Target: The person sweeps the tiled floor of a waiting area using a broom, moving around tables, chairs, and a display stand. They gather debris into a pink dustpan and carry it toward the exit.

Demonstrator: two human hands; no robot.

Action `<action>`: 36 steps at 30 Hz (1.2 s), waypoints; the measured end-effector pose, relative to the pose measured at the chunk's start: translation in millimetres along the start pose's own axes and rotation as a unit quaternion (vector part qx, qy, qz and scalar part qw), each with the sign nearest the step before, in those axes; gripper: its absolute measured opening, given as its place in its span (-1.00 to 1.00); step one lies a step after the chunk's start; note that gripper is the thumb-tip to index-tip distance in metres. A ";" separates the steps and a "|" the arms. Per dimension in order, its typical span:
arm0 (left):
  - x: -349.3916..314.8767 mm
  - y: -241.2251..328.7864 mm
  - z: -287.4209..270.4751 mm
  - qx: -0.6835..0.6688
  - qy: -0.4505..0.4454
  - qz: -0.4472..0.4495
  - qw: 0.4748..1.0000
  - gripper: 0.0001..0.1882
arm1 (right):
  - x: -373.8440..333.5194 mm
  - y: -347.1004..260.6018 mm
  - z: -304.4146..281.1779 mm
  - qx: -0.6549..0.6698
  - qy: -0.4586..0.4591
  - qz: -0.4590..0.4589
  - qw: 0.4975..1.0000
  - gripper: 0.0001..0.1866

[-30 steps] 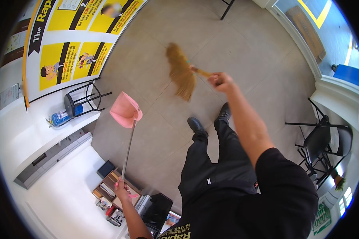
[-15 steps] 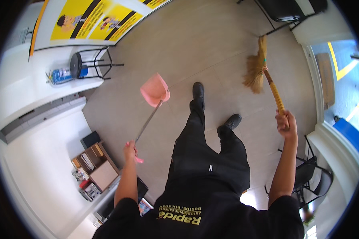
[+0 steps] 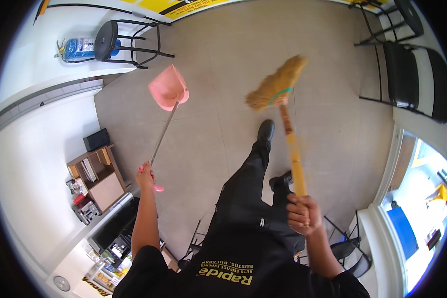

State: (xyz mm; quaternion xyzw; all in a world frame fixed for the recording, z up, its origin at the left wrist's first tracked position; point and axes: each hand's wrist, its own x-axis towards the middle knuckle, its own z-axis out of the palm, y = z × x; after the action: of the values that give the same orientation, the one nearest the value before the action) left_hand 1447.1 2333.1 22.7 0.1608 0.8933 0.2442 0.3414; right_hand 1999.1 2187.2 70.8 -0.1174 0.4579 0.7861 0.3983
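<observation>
My left hand is closed round the pink handle end of a long-handled dustpan. The dustpan's pink scoop hangs out ahead on a thin metal rod, over the grey tiled floor. In front of my body, my right hand grips the yellow bamboo-like handle of a broom. Its straw bristles, bound with a green band, fan out ahead of my feet, to the right of the scoop. I cannot tell whether the bristles or the scoop touch the floor.
A black stool and a blue fire extinguisher are at the far left. Black chairs line the right wall, with another chair by my right elbow. A wooden shelf stands on the left. Grey floor stretches ahead.
My right hand has swung the broom leftward from the far right to in front of me. The dustpan has shifted slightly left in view. My body has moved and the view has turned.
</observation>
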 end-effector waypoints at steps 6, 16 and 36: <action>-2.4 -38.9 -5.3 -0.014 0.046 -0.026 0.999 -0.79 | 213.1 -49.6 6.7 -0.071 0.005 0.016 0.997 -0.86; -39.8 -57.8 -8.5 0.040 0.077 -0.055 0.995 -0.81 | 181.1 -240.9 -5.1 -0.201 0.182 -0.091 0.958 -0.86; 67.3 -115.0 32.6 -0.014 0.061 -0.129 0.990 -0.85 | 41.3 -159.4 221.5 -0.697 0.399 -0.184 0.567 -0.70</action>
State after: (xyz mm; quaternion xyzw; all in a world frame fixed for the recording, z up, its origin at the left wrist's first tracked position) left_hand 1407.6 2278.9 -97.0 0.0239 0.9222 0.2196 0.3174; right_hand 2129.0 2430.9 70.8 -0.7420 -0.1504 0.6446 0.1061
